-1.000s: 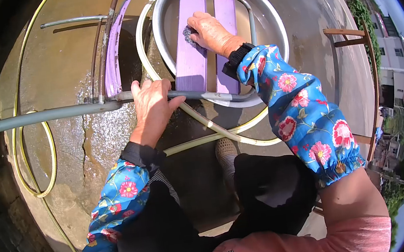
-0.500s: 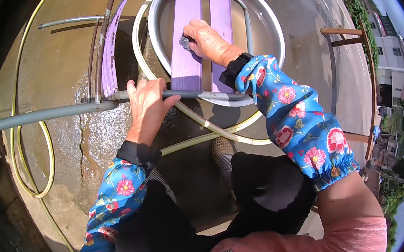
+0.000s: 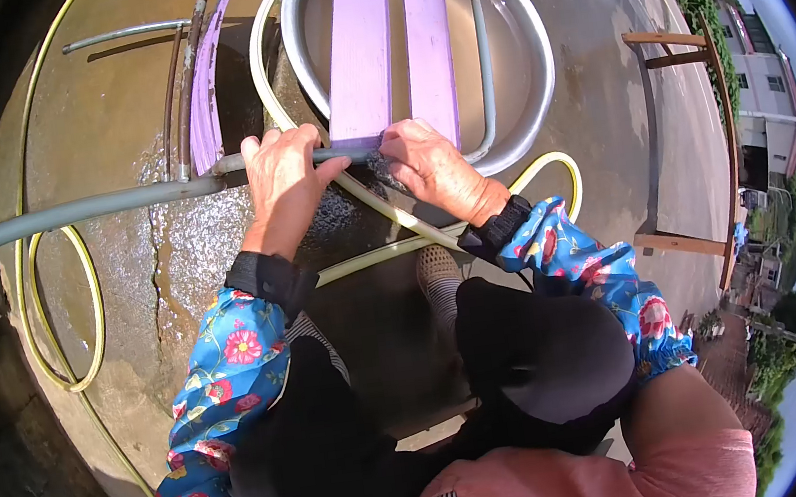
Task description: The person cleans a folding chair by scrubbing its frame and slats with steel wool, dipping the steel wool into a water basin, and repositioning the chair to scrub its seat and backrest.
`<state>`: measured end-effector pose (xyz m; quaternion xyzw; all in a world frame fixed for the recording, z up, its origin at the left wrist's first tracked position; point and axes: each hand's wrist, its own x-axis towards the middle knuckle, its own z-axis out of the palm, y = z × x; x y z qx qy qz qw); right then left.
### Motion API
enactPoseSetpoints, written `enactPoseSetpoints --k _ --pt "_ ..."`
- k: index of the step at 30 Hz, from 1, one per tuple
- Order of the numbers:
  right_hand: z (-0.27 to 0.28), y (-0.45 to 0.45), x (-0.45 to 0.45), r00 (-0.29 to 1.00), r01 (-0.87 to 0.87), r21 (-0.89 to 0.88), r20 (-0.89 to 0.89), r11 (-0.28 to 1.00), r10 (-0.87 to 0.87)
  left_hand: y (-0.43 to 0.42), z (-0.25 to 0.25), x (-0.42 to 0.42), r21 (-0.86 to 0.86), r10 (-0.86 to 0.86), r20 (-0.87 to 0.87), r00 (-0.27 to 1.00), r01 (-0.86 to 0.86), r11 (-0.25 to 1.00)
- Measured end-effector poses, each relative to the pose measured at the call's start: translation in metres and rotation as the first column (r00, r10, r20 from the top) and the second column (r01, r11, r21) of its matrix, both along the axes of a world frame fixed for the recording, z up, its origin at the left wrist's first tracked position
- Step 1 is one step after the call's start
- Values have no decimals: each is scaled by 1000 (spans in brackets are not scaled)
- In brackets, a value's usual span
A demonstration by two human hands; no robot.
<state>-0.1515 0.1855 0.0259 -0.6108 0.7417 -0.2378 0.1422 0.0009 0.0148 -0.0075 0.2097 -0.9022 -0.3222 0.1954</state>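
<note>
My left hand is closed round the grey metal tube of a frame with purple slats. Just to its right, my right hand presses a dark scouring pad against the same tube, near the lower ends of two purple slats. Those slats lie over a round metal basin holding cloudy water. Fingertips of the right hand are partly hidden behind the tube and pad.
A yellowish hose loops under the frame and on the wet ground at left. A curved purple slat stands at upper left. At right is a brown wooden frame; my shoe is below the tube.
My right hand has moved with the pad from the left purple slat down to the tube, beside my left hand. The left hand keeps its hold; the view has shifted slightly.
</note>
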Motion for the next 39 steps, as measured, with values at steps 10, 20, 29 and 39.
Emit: enactPoseSetpoints --k 10,20,29,39 --pt "3 4 -9 1000 -26 -2 9 1000 26 1 -1 -1 4 22 40 999 -22 1000" --pt "-5 4 -16 994 54 78 -103 995 -46 0 1 0 -9 42 18 999 -42 999" --pt "-4 29 -42 994 32 231 -105 973 -8 0 -1 -1 -31 40 55 998 -38 999" --pt "4 35 -42 989 96 282 -136 955 -60 1 0 -2 -24 53 41 998 -52 998"
